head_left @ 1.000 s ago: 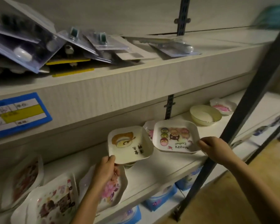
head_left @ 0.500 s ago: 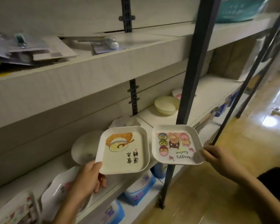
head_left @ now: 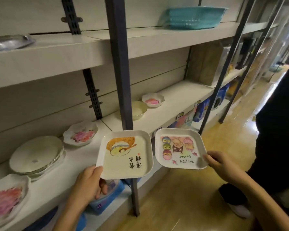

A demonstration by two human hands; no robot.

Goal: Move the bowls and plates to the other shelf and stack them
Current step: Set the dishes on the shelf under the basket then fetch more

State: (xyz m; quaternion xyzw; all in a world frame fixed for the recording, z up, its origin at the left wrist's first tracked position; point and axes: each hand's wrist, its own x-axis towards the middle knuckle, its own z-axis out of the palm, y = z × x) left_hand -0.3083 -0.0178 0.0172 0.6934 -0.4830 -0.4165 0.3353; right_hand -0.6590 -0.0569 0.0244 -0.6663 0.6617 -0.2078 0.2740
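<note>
My left hand [head_left: 88,184] grips the near corner of a square cream plate [head_left: 125,155] with an orange drawing and dark characters. My right hand [head_left: 218,164] pinches the edge of a square plate with cartoon owls [head_left: 179,148]. Both plates are held level in front of the shelf edge, side by side. On the middle shelf [head_left: 178,97] to the right of the dark post stand a cream bowl [head_left: 138,110] and a small flower dish [head_left: 153,100]. Left of the post lie a flower dish [head_left: 81,135], a stack of white round plates [head_left: 37,155] and a flower plate [head_left: 7,200].
A dark metal post [head_left: 122,80] stands at the shelf front between the two bays. A teal basket [head_left: 193,17] sits on the top shelf. Blue packages [head_left: 200,112] fill the lower shelf. A person in dark clothes [head_left: 274,139] stands at the right on the wooden floor.
Both plates have been lifted off the shelf and carried rightward, out past its front edge. My view has swung right, showing the right-hand shelf bay and the aisle.
</note>
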